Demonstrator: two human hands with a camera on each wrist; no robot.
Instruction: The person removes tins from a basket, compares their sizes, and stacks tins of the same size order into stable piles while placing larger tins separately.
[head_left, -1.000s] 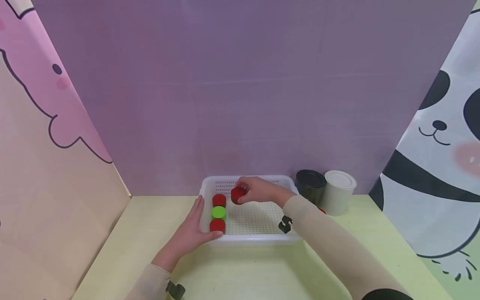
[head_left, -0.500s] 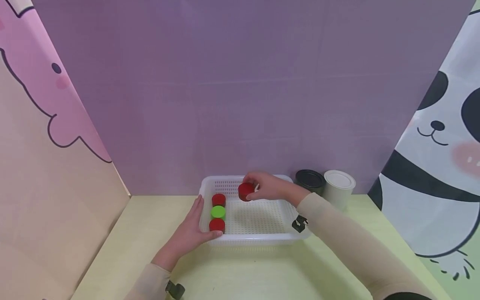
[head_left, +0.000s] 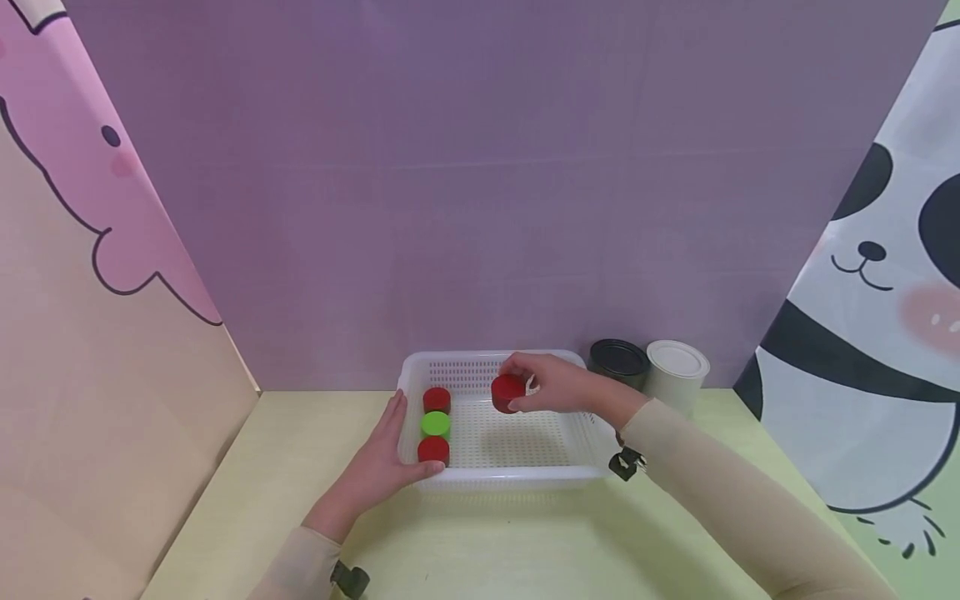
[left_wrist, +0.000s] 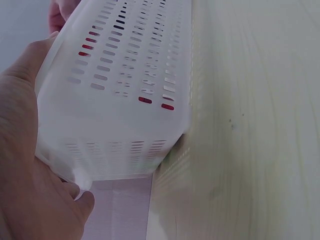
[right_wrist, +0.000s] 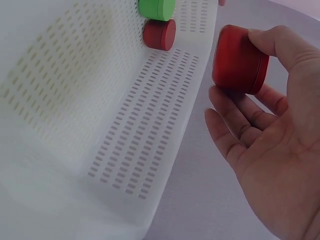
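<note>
A white perforated plastic basket (head_left: 517, 473) stands on the table. Along its left side sit a red tin (head_left: 437, 400) at the back, a green tin (head_left: 435, 425) in the middle and another red tin (head_left: 433, 450) in front. My left hand (head_left: 378, 458) grips the basket's front left corner, thumb on the front rim and fingers along the left rim. Above the basket floor, my right hand (head_left: 551, 386) pinches a small round red tin (right_wrist: 237, 60) between thumb and fingers. The right wrist view shows the lid seam on this tin, which is tilted there.
Behind the basket's right end stand a black lidded canister (head_left: 619, 358) and a white lidded canister (head_left: 677, 371). My right forearm partly hides them. A purple backdrop (head_left: 487, 208) rises at the table's back edge, and printed panels flank the pale table (head_left: 510, 550).
My right hand has moved to the right over the basket, carrying the red tin along. The left hand and the tins in the basket have stayed in place.
</note>
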